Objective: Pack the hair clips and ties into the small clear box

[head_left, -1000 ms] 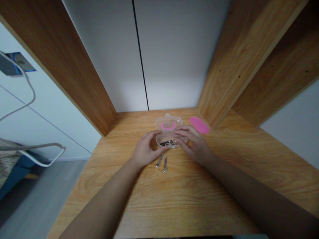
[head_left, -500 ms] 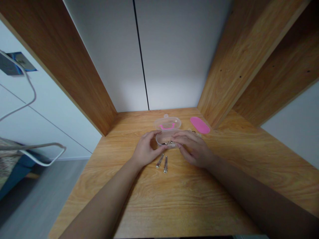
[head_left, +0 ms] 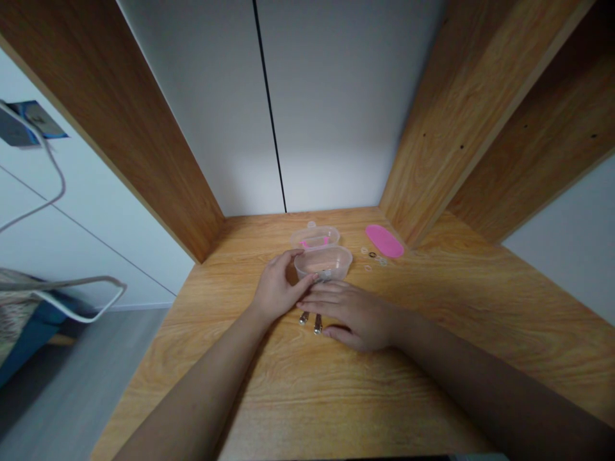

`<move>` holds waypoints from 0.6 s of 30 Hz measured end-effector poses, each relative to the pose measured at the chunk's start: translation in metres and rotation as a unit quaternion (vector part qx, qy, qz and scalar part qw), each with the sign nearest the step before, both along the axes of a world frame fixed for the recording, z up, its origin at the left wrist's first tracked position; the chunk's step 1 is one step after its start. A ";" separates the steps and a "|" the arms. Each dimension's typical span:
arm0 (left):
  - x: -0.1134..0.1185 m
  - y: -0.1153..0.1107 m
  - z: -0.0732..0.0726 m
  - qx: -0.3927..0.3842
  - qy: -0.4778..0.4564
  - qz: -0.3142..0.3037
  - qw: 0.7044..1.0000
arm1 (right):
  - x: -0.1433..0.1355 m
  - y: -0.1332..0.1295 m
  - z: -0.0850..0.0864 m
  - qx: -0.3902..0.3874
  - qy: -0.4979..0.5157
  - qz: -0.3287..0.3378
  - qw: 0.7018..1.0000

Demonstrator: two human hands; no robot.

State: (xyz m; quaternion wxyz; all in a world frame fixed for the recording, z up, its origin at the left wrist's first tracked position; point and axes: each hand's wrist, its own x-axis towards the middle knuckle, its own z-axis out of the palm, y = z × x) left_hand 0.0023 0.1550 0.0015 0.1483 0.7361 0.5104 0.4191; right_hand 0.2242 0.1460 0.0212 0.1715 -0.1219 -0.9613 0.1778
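A clear plastic box [head_left: 343, 262] stands on the wooden table with its hinged lid [head_left: 294, 238] folded open behind it. My left hand [head_left: 278, 288] grips the box's left end, fingers at the far rim and thumb at the near side. Small things show at the box's front wall, too small to name. Two slim silver clips [head_left: 318, 325] lie in front of the box. Over their upper ends my right hand [head_left: 358, 312] lies flat, palm down, fingers stretched out and reaching the left thumb. What is under those fingers is hidden.
Several small hair ties [head_left: 372, 255], one black, lie right of the box. A pink oval plate [head_left: 384, 241] rests near the wooden post [head_left: 432, 160]. A white panel [head_left: 317, 128] closes the back. A white cable [head_left: 62, 179] hangs at left, beyond the table edge.
My right hand has moved out of the box, toward me and left, over the silver clips. The box has shifted slightly left with my left hand still on it. The hair ties are uncovered.
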 end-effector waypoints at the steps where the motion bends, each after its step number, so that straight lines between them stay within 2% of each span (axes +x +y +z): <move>1: 0.000 0.000 0.000 0.001 0.002 0.002 1.000 | 0.000 0.000 -0.001 -0.005 -0.007 0.002 1.000; 9: 0.000 0.000 0.001 0.001 0.002 0.004 1.000 | 0.002 0.005 -0.005 0.026 -0.002 -0.003 1.000; 18: 0.000 0.000 0.000 0.008 0.003 0.002 1.000 | 0.003 0.008 -0.003 0.065 0.027 -0.001 0.998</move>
